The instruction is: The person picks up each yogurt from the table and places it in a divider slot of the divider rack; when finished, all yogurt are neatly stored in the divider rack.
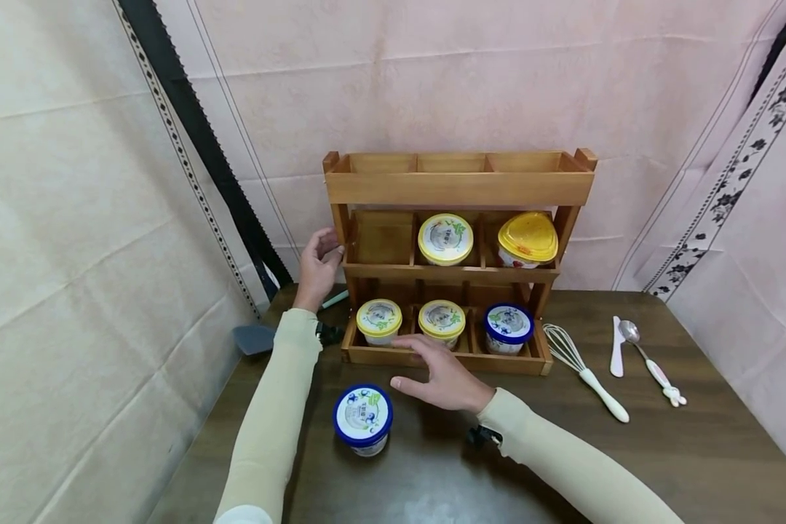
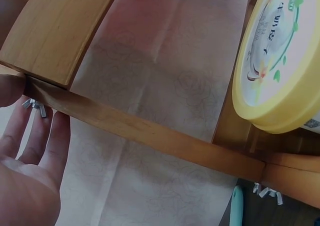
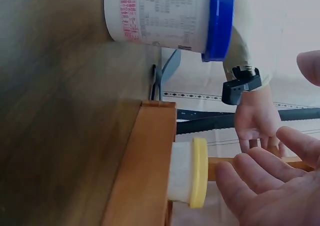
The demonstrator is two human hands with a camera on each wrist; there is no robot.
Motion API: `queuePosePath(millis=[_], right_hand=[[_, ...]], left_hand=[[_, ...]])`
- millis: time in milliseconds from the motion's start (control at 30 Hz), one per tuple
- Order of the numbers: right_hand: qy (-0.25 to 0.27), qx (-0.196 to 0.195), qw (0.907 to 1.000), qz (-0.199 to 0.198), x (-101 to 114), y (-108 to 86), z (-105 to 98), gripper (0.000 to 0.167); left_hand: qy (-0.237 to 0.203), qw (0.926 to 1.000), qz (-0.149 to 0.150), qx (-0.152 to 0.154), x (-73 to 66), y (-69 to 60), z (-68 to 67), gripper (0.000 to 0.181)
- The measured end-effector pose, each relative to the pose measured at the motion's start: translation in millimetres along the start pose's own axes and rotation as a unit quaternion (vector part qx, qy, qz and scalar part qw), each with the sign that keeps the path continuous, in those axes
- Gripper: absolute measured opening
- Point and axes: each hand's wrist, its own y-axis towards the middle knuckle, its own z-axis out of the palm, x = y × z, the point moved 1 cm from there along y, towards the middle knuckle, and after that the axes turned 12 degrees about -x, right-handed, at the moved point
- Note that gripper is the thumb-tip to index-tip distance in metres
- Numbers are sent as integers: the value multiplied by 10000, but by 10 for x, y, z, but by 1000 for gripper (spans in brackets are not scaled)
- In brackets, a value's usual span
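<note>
A wooden tiered rack (image 1: 458, 189) stands at the back of the table. My left hand (image 1: 319, 268) holds the left side post of the rack, its thumb and fingers on either side of the wood in the left wrist view. In front of the lower tier, my right hand (image 1: 444, 375) hovers with fingers extended, holding nothing. To its left a blue-lidded tub (image 1: 363, 416) stands upright on the table. Behind it, two yellow-lidded tubs and another blue-lidded tub (image 1: 509, 327) sit in the lower tier. The middle tier carries a yellow-lidded tub (image 1: 445, 239) and a tub with a rounded-triangular yellow lid (image 1: 528, 239).
Right of the rack lie a whisk (image 1: 583, 371), a white-handled knife (image 1: 617, 348) and a spoon (image 1: 651, 364). A grey-blue spatula (image 1: 254, 339) lies at the table's left edge, and a teal handle (image 1: 335, 299) shows beside the rack. Fabric curtains surround the table.
</note>
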Motion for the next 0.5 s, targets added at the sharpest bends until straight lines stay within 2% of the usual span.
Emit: queuePosePath(millis=[233, 500], right_hand=[[503, 515, 9972, 186, -6, 15, 122, 65], [288, 1068, 9936, 229, -26, -12, 308, 79]], left_hand=[[29, 10000, -4, -2, -11, 17, 0, 40], [-61, 9999, -110, 22, 16, 4, -6, 42]])
